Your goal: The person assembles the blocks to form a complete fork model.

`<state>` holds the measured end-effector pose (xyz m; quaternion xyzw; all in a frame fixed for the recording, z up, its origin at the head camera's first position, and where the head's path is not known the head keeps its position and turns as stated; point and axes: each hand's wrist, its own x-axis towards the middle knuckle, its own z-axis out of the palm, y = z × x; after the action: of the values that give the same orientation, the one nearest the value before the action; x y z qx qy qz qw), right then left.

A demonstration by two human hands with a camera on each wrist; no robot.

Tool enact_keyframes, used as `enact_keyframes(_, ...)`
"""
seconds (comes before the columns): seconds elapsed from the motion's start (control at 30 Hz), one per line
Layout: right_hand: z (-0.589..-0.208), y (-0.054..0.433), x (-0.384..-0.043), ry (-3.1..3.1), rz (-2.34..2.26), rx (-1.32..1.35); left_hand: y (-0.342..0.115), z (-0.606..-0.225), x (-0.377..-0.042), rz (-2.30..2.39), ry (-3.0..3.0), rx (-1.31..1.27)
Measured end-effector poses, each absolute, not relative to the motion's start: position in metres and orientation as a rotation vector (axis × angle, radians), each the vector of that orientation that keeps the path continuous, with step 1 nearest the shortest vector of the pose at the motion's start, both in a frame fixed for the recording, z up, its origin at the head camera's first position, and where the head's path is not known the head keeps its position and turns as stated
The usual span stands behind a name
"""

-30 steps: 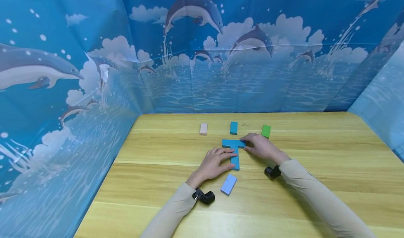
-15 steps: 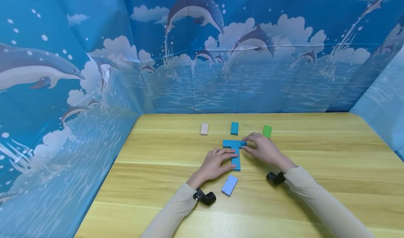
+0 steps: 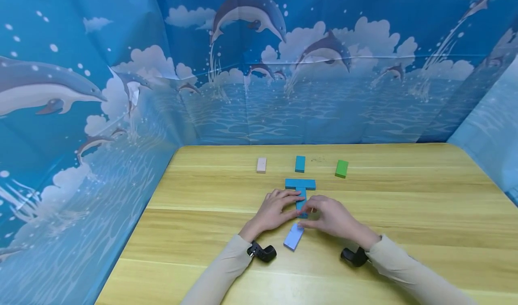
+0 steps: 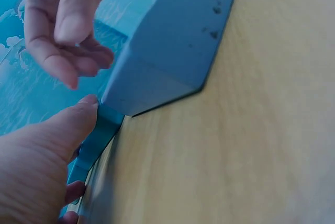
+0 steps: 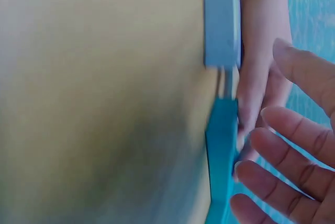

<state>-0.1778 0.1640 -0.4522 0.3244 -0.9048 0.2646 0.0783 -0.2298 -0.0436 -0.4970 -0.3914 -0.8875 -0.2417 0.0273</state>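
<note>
Two long blue wooden blocks form a T on the table: a crosswise block [image 3: 299,183] at the far end and a lengthwise block [image 3: 300,205] meeting it. My left hand [image 3: 275,211] rests its fingertips and thumb on the lengthwise block, from its left side. My right hand [image 3: 332,218] hovers over the near end of that block, fingers bent loosely and thumb apart. Below its thumb lies a lavender block [image 3: 292,239], slightly tilted; in the right wrist view a small gap separates this lavender block [image 5: 220,20] from the blue block [image 5: 222,150].
Along the far part of the wooden table [image 3: 194,242] lie a pale pink block [image 3: 261,165], a short blue block [image 3: 300,163] and a green block [image 3: 341,168]. A dolphin-printed curtain [image 3: 259,111] hangs behind the table and at its sides.
My right hand has let go of the crosswise block's right end and come toward me, to just above the lavender block. The left hand stays put on the lengthwise block.
</note>
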Motion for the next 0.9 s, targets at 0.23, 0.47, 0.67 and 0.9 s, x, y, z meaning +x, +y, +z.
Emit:
enact_keyframes(0.23,-0.46,0.156,-0.16,-2.691,0.665,1.096,-0.044,-0.497,-0.229,-0.771,-2.732,-1.206)
enact_keyframes(0.47,-0.463,0.155,-0.149,-2.609,0.533,1.2,-0.043,-0.497,-0.229,-0.763,-2.738,-1.206)
enact_keyframes(0.67,-0.463,0.156,-0.145,-2.583,0.509,1.22,-0.043,-0.498,-0.23,-0.773,-2.731,-1.203)
enact_keyframes(0.9,-0.461,0.16,-0.144,-2.594,0.509,1.232,-0.043,-0.497,-0.229,-0.78,-2.727,-1.206)
